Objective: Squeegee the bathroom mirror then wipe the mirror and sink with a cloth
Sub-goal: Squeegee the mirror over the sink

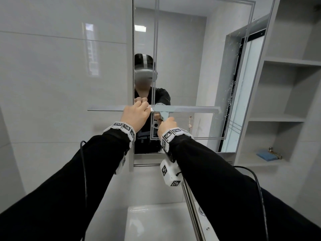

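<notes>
The pale blue handle of a long, flat-bladed squeegee (184,109) is gripped by the right hand (167,125), fingers curled round it just below the blade. The left hand (136,115) is closed on the blade left of centre. The blade's long axis lies level across the frameless bathroom mirror (182,58), its left end overhanging the glossy grey wall tile (60,66). Droplets are seen along the mirror's right side. A downward pull seems called for, toward the white ceramic sink (156,221), which lies below both arms. A blue cloth-like pad (263,153) sits on a right-hand shelf, well apart.
</notes>
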Motion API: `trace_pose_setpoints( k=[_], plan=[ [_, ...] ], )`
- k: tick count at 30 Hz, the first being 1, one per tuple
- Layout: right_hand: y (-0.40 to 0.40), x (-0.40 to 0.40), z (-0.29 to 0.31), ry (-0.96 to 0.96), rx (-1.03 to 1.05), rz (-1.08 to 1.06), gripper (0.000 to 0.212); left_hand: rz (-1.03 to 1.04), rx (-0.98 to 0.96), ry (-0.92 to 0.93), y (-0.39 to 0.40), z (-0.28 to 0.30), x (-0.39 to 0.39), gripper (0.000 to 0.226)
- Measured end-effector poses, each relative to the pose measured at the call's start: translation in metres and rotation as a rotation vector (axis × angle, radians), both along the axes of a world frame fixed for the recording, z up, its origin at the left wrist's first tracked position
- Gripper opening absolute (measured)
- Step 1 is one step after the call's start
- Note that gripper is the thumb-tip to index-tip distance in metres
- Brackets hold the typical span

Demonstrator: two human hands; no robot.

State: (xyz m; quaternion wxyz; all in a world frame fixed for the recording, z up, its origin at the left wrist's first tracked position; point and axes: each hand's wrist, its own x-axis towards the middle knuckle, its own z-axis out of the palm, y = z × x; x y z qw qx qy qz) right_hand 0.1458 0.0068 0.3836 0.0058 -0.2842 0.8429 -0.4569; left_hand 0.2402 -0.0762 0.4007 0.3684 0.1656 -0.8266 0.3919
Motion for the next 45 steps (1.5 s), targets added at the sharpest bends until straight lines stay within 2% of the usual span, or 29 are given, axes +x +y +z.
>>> trace_pose_setpoints(
  k=[3,7,11,24,29,45],
  plan=[
    [0.001,0.001,-0.013,0.034,0.062,0.042,0.044,-0.022,-0.039,-0.006,0.0,-0.005,0.0,0.019],
    [-0.004,0.002,-0.025,-0.014,0.114,-0.059,0.028,-0.045,-0.048,-0.017,-0.001,-0.019,-0.001,0.02],
    [-0.004,0.001,-0.038,0.0,0.194,-0.051,0.029,-0.046,-0.048,-0.022,-0.004,-0.032,-0.003,0.02],
    [-0.003,0.003,-0.077,-0.002,0.267,-0.009,0.032,-0.084,0.026,-0.074,-0.002,-0.063,0.004,0.026],
    [-0.002,0.007,-0.092,0.063,0.295,0.002,0.031,-0.061,0.044,-0.111,-0.003,-0.075,0.008,0.028],
    [0.0,0.006,-0.095,0.055,0.311,0.007,0.031,-0.082,0.081,-0.094,0.001,-0.08,0.008,0.027]
  ],
)
